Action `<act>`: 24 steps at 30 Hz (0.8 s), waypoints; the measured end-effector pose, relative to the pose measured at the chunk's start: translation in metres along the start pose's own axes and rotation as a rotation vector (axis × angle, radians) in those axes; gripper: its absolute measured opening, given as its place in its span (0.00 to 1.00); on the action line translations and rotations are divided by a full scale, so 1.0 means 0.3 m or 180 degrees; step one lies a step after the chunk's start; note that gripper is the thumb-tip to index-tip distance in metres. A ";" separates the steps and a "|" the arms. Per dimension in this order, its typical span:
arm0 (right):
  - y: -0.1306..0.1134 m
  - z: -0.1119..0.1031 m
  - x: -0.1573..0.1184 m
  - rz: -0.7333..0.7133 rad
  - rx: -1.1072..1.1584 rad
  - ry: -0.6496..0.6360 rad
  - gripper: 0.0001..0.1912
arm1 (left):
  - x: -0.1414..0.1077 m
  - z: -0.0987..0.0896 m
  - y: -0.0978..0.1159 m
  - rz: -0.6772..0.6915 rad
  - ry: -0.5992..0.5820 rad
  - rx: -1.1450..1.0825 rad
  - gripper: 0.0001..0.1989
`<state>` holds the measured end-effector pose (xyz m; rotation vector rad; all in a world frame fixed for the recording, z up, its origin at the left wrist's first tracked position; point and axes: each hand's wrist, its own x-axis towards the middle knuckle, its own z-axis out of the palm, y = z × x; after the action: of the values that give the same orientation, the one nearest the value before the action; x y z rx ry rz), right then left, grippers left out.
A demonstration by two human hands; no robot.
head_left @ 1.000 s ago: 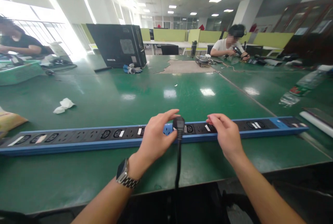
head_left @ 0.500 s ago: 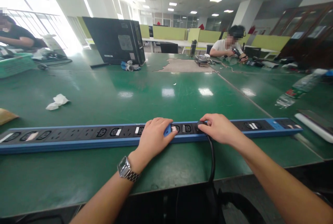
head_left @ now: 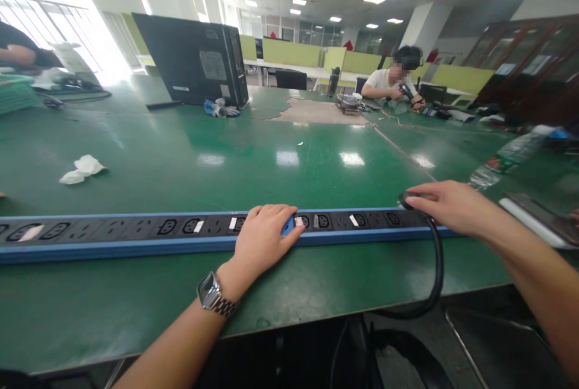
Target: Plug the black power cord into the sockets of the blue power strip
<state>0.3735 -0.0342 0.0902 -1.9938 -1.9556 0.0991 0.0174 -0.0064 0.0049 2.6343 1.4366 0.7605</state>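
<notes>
A long blue power strip [head_left: 149, 249] with a black face and several sockets lies across the table near its front edge. My left hand [head_left: 262, 238], below a wrist watch, is laid over the strip's middle, with fingers and thumb gripping it. Farther right, my right hand [head_left: 452, 205] pinches a black plug [head_left: 404, 199] between thumb and fingers, just above the strip's right part. From the plug a thick black cord [head_left: 438, 268] loops down past the table edge. The plug's front end is only partly visible.
Crumpled tissue [head_left: 84, 169] lies at left on the green table [head_left: 235, 187]. A black computer case [head_left: 194, 63] and gloves [head_left: 221, 108] stand behind. At right are a plastic bottle [head_left: 506, 157] and a dark flat device [head_left: 538, 217]. A person [head_left: 393, 81] works across the table.
My right hand has moved right along the strip with the plug, lifting it off the sockets. The cord swung right with it. My left hand stays on the strip; the view shifted slightly.
</notes>
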 end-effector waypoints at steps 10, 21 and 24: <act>0.187 0.055 0.034 0.0014 -0.0433 -0.0673 0.14 | -0.007 0.006 0.000 0.0070 0.0056 0.0000 0.18; -0.104 -0.013 0.010 0.0023 -0.0468 -0.0209 0.24 | -0.008 0.011 0.077 0.0182 0.0421 -0.0196 0.28; -0.374 0.009 -0.039 -0.0555 0.0739 -0.0910 0.19 | -0.011 -0.006 0.148 0.0694 0.0652 -0.0293 0.26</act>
<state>0.2647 -0.0464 0.1180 -1.7294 -2.1667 0.5686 0.0498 -0.0345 0.0170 2.7378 1.1303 1.1183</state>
